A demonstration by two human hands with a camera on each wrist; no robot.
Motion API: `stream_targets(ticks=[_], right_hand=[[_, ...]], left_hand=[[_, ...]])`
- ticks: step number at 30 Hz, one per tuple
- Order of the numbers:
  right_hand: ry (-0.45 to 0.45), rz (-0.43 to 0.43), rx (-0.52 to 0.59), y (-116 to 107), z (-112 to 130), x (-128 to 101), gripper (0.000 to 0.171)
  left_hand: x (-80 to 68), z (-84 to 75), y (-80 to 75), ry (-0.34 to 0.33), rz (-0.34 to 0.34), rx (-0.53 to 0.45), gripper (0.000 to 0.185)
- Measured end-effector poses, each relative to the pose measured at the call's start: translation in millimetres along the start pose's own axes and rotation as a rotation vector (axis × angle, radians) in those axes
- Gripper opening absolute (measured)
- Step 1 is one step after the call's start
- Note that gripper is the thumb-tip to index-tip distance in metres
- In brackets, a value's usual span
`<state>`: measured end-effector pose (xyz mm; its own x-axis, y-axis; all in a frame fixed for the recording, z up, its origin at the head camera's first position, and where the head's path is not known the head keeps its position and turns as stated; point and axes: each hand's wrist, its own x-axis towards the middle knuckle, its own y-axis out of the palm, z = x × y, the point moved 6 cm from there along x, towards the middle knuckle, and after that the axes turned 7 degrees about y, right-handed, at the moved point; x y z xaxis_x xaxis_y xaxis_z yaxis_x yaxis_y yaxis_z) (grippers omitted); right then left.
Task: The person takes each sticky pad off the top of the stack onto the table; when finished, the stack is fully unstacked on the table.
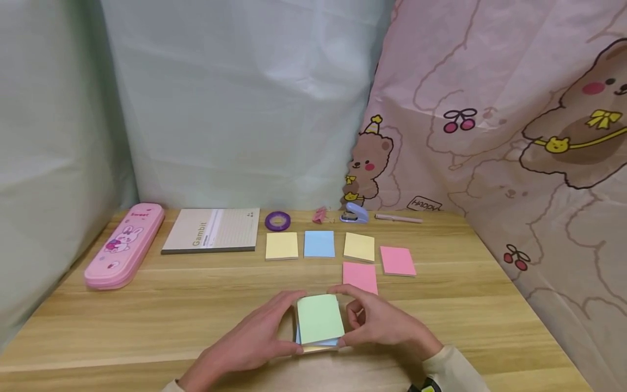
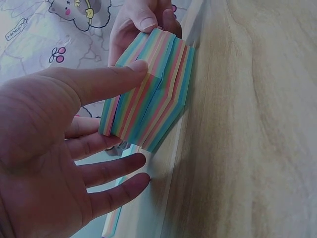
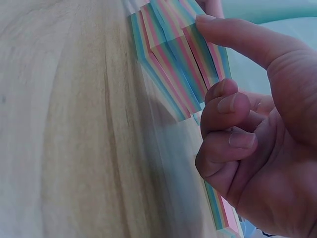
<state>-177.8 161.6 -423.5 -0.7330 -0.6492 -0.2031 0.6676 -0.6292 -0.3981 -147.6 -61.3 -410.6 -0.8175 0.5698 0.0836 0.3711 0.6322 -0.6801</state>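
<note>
I hold a thick pad of sticky notes (image 1: 319, 320) with both my hands, low at the front of the wooden table (image 1: 196, 305). My left hand (image 1: 254, 340) has its thumb and fingers around one side. My right hand (image 1: 384, 324) curls around the other side. The top note is green.

We cannot read the small print on the beige Gambit notebook (image 1: 211, 230); our right sleeve's cuff (image 1: 453, 370) is cropped.

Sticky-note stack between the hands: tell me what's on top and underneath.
The sticky-note stack shows a green sheet on top; both wrist views show striped multicoloured layers below. Its underside against the wooden table is hidden.
</note>
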Motion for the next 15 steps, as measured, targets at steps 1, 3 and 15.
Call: stream_targets(ticks=[1, 3, 15], right_hand=[[0.001, 0.001, 0.000, 0.2, 0.1, 0.1, 0.090], [0.007, 0.001, 0.002, 0.6, 0.2, 0.3, 0.090], [0.022, -0.006, -0.012, 0.1, -1.0, -1.4, 0.089]], left_hand=[[-0.1, 0.1, 0.2, -0.001, 0.001, -0.002, 0.091], [-0.1, 0.4, 0.6, -0.004, 0.003, -0.007, 0.091], [0.2, -0.3, 0.3, -0.003, 0.000, 0.003, 0.093]])
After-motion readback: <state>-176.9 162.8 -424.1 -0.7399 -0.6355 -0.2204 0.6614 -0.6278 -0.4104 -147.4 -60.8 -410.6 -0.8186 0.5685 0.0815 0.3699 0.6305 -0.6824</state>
